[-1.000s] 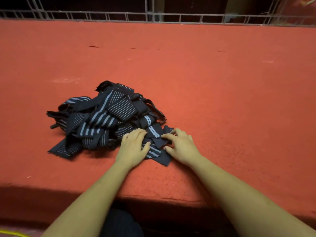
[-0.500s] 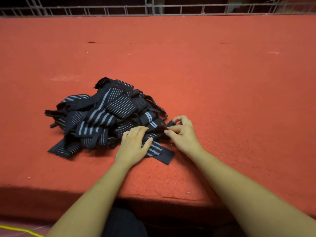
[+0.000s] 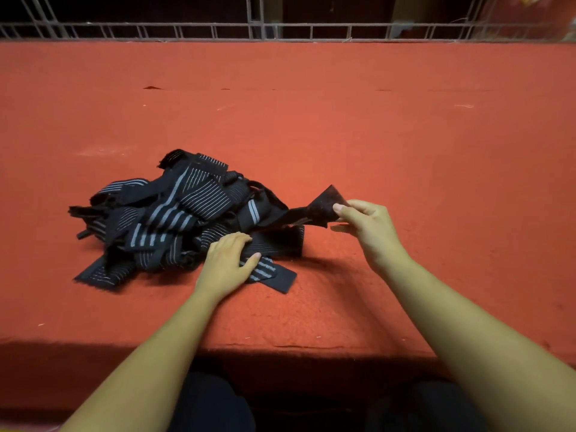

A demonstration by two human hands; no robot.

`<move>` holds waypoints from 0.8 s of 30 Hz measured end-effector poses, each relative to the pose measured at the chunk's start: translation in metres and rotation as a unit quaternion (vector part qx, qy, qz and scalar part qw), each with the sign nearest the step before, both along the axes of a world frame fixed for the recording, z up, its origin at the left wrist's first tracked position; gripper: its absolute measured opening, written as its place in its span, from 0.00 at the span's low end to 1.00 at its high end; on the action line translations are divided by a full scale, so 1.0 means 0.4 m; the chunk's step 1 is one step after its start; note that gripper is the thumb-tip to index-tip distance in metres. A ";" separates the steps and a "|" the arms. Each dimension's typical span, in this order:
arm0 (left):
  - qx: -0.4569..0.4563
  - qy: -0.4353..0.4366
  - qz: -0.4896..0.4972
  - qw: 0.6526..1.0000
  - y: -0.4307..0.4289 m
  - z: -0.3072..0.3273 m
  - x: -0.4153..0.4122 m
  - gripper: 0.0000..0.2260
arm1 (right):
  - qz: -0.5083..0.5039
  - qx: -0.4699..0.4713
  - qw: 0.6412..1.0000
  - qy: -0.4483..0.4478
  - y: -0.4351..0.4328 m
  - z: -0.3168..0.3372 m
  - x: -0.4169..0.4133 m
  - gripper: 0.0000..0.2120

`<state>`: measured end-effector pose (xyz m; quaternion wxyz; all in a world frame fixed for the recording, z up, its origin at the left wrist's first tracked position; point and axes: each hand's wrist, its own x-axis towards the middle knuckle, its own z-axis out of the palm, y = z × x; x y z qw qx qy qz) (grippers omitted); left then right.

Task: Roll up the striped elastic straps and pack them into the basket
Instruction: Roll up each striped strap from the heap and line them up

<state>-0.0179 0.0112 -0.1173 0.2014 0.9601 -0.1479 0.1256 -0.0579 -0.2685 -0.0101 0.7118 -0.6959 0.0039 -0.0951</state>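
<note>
A tangled pile of black elastic straps with grey stripes (image 3: 174, 213) lies on the red felt table (image 3: 374, 135), left of centre. My right hand (image 3: 364, 226) pinches the dark end of one strap (image 3: 321, 207) and holds it lifted off the table, right of the pile; the strap stretches back into the pile. My left hand (image 3: 227, 260) rests flat with straight fingers on the straps at the pile's near edge, over a striped strap end (image 3: 274, 275). No basket is in view.
A metal wire railing (image 3: 280, 29) runs along the table's far edge. The table's near edge (image 3: 280, 350) lies just above my lap. The red surface stretches wide to the right and behind the pile.
My right hand has pulled one strap end up and to the right, out of the pile. My left hand stays pressed on the pile's near edge.
</note>
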 end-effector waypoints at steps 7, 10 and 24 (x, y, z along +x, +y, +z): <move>-0.134 -0.052 -0.028 0.989 -0.058 0.078 -0.015 0.36 | 0.056 -0.003 0.998 0.000 -0.038 0.054 -0.054 0.07; -0.174 -0.030 -0.112 0.978 -0.131 0.169 -0.005 0.28 | 0.110 0.036 0.993 0.000 -0.041 0.105 -0.063 0.04; -0.373 0.104 -0.142 0.911 -0.300 0.416 -0.061 0.10 | 0.014 -0.015 0.999 0.047 -0.098 0.222 -0.068 0.20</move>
